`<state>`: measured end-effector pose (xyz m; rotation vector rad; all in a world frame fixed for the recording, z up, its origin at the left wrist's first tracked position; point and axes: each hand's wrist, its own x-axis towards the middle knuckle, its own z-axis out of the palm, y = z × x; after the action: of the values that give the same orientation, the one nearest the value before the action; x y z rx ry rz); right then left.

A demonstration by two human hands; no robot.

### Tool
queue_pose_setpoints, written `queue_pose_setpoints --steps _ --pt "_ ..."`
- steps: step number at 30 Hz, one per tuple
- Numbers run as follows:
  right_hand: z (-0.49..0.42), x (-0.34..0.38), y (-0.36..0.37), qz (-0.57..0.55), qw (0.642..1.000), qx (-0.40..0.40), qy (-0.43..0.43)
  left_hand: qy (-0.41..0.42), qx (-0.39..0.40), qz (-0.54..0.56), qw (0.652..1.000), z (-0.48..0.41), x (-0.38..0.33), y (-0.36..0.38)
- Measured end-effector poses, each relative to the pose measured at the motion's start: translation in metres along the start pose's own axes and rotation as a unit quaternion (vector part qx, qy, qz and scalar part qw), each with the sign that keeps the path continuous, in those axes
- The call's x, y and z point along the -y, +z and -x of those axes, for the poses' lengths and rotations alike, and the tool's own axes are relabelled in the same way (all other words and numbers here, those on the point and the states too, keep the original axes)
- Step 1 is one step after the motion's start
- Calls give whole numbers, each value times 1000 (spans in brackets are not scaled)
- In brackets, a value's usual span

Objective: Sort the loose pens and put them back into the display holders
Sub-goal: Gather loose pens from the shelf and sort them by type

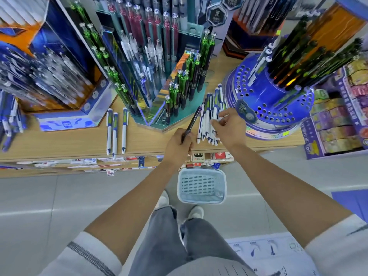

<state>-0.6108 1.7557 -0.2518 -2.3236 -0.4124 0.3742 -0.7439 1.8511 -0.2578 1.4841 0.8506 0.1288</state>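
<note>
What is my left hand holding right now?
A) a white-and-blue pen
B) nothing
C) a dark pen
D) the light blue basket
C: the left hand grips a dark pen whose far end points up toward the displays, while the right hand touches the pile of white-and-blue pens on the shelf.

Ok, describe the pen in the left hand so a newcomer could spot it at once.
On the wooden shelf, find the teal display stand in the middle. In front of it the left hand grips a dark pen, tilted up and right. It is slim and dark, while the loose pens beside it are white and blue.
</note>
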Motion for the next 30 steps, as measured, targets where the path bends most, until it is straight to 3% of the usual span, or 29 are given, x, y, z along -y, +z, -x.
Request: queue_pose_setpoints --steps 5,7,10,12,15,17,20,23,27,30 --pt "5 -2 -1 -40 999 4 -16 -7 11 21 1000 0 -2 0" --pt "14 0 0 -96 994 52 -24 -3 28 23 999 1 -1 2" --pt "24 8 7 -152 977 150 -10 26 54 -42 997 1 4 1" --pt "27 14 15 -187 968 169 2 52 37 -120 991 5 5 -4" --pt "33 24 24 -214 959 184 19 95 -147 -183 967 15 12 -34" --pt "37 29 30 -198 957 210 12 104 -290 -218 926 16 22 -65" --pt "45 37 41 -187 951 247 9 -27 -383 -330 862 9 36 -110" --pt "49 41 52 -179 949 259 11 -114 -332 -367 862 5 40 -136" --pt "51 48 62 -180 948 263 16 -84 -270 -316 905 0 37 -143" --pt "53 51 65 -191 946 259 23 -91 -222 -330 913 -3 31 -144"
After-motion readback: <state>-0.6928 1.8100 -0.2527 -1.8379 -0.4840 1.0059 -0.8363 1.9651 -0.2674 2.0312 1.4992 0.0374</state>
